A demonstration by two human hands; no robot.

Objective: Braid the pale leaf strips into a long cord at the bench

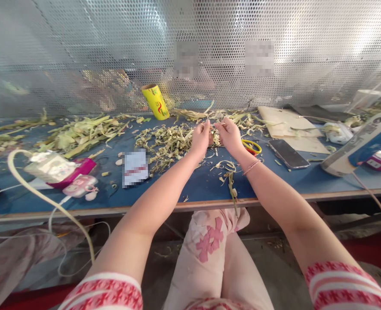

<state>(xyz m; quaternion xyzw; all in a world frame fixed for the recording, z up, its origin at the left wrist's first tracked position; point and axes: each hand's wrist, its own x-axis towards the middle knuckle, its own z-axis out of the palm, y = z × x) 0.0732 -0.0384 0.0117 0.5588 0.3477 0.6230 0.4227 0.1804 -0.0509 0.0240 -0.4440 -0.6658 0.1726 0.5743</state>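
Note:
My left hand [201, 138] and my right hand [229, 135] are close together above the middle of the blue table [164, 193]. Both have their fingers pinched. Whatever lies between the fingertips is too small and hidden to name. Around and under them spreads a heap of curled, pale green and yellowish plant trimmings [167, 140]. Just right of my right hand lies a yellow and red loop-shaped handle [254, 146], its other end hidden. A few loose shreds [227, 165] are scattered below my hands.
Longer leafy stalks [84, 133] are piled at left. A yellow tube [155, 102] leans near the perforated metal panel [229, 86]. At right are a phone [288, 153], brown cardboard [284, 122] and a large bottle [354, 146]. A cabled white-and-magenta device [53, 168] sits at left.

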